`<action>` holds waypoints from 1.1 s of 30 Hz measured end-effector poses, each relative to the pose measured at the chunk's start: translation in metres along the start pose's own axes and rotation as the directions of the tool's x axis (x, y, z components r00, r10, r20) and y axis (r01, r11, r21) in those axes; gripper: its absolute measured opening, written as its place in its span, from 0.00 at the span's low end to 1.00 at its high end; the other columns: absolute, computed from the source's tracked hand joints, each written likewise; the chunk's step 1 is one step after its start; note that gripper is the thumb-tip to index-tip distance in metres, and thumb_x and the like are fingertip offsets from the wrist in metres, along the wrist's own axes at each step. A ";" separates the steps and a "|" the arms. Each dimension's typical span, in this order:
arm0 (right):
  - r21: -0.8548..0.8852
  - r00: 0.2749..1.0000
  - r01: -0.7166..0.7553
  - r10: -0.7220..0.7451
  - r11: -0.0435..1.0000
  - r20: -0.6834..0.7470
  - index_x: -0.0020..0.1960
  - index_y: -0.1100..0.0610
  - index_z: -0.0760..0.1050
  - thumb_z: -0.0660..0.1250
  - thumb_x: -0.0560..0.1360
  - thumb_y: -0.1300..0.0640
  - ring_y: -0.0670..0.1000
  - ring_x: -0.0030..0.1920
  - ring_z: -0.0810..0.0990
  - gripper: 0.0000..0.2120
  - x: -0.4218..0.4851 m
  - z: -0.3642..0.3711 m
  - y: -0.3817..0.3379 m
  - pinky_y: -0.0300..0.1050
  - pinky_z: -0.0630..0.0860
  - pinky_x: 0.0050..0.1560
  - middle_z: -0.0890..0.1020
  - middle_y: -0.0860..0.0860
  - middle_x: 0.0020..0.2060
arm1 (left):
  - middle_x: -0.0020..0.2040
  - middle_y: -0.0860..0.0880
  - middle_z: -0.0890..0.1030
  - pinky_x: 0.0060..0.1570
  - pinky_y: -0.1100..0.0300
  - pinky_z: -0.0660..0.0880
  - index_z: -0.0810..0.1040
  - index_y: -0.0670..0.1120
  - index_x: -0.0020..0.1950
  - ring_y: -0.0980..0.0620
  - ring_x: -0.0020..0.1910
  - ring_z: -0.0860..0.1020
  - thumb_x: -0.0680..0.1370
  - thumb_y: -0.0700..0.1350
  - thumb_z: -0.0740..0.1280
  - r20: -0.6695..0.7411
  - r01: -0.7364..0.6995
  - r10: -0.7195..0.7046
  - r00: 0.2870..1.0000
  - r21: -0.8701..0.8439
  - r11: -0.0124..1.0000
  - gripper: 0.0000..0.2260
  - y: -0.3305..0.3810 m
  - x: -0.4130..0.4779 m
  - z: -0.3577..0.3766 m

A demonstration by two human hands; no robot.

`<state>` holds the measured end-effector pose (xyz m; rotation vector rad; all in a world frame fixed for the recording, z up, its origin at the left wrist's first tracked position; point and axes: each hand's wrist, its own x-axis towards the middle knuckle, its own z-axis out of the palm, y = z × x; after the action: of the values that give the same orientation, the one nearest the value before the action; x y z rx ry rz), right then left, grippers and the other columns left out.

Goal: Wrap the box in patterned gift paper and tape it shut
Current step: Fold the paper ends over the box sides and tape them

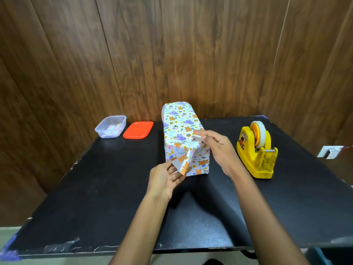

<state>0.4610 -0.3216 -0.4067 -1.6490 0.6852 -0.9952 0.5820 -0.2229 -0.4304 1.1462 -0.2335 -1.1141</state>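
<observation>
A box (180,129) covered in white gift paper with bears and rainbows lies lengthwise in the middle of the black table (95,188). At its near end a pointed paper flap (185,163) sticks out toward me. My left hand (165,180) pinches the flap's lower tip between thumb and fingers. My right hand (215,148) hovers at the box's near right top corner, and its fingers hold a small strip of clear tape (196,138). A yellow tape dispenser (257,152) with a white roll stands to the right of the box.
A clear plastic container (110,127) with small items inside and its orange lid (138,130) lie at the back left of the table. Dark wood panelling rises behind. The table's near edge is chipped and has bits of tape stuck on it.
</observation>
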 end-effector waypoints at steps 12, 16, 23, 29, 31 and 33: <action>-0.039 0.902 -0.310 0.281 0.950 -0.327 0.36 0.64 0.76 0.60 0.78 0.43 0.56 0.36 0.81 0.25 -0.017 0.009 0.012 0.45 0.80 0.38 0.82 0.58 0.34 | 0.49 0.52 0.77 0.50 0.59 0.67 0.78 0.44 0.45 0.49 0.52 0.70 0.76 0.50 0.66 0.349 -0.611 0.707 0.615 0.778 0.147 0.09 -0.011 -0.011 0.022; -0.001 0.887 -0.440 0.435 0.898 -0.157 0.39 0.65 0.80 0.57 0.77 0.38 0.51 0.29 0.80 0.31 -0.013 0.005 -0.003 0.38 0.71 0.28 0.84 0.59 0.35 | 0.36 0.53 0.79 0.40 0.58 0.68 0.77 0.47 0.34 0.49 0.39 0.75 0.77 0.47 0.65 0.206 -0.626 0.676 0.707 0.627 0.464 0.12 -0.012 -0.017 0.021; -0.046 0.830 -0.555 0.548 0.831 -0.107 0.48 0.64 0.76 0.61 0.74 0.37 0.50 0.27 0.80 0.28 -0.003 0.004 -0.016 0.36 0.72 0.27 0.82 0.56 0.34 | 0.28 0.48 0.81 0.32 0.61 0.72 0.79 0.41 0.36 0.54 0.25 0.78 0.76 0.52 0.65 0.050 -0.134 0.124 0.991 0.336 0.932 0.16 0.025 -0.009 0.029; 0.183 0.814 -0.575 0.579 0.798 0.032 0.45 0.63 0.75 0.67 0.74 0.50 0.53 0.27 0.81 0.14 -0.008 0.002 -0.015 0.44 0.78 0.34 0.81 0.57 0.27 | 0.25 0.49 0.80 0.24 0.65 0.67 0.76 0.42 0.39 0.56 0.21 0.77 0.74 0.37 0.65 -0.038 -0.058 0.069 0.997 0.239 0.969 0.04 0.024 -0.002 0.037; 0.216 0.820 -0.567 0.570 0.795 0.051 0.42 0.63 0.75 0.66 0.75 0.52 0.54 0.29 0.80 0.13 -0.010 0.003 -0.014 0.46 0.79 0.36 0.81 0.58 0.31 | 0.25 0.49 0.80 0.22 0.67 0.66 0.76 0.42 0.39 0.56 0.21 0.77 0.74 0.38 0.65 -0.035 -0.065 0.076 0.996 0.253 0.965 0.04 0.023 0.000 0.037; 0.220 0.827 -0.555 0.561 0.802 0.040 0.43 0.62 0.74 0.66 0.75 0.53 0.55 0.32 0.80 0.11 -0.011 0.004 -0.013 0.47 0.78 0.40 0.81 0.59 0.34 | 0.25 0.49 0.80 0.20 0.69 0.65 0.77 0.42 0.39 0.56 0.21 0.77 0.74 0.38 0.67 -0.023 -0.058 0.067 0.998 0.271 0.961 0.03 0.022 0.000 0.038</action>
<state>0.4590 -0.3069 -0.3974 -1.1296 0.9714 -0.6307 0.5700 -0.2466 -0.3952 1.3879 -0.4043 -1.0283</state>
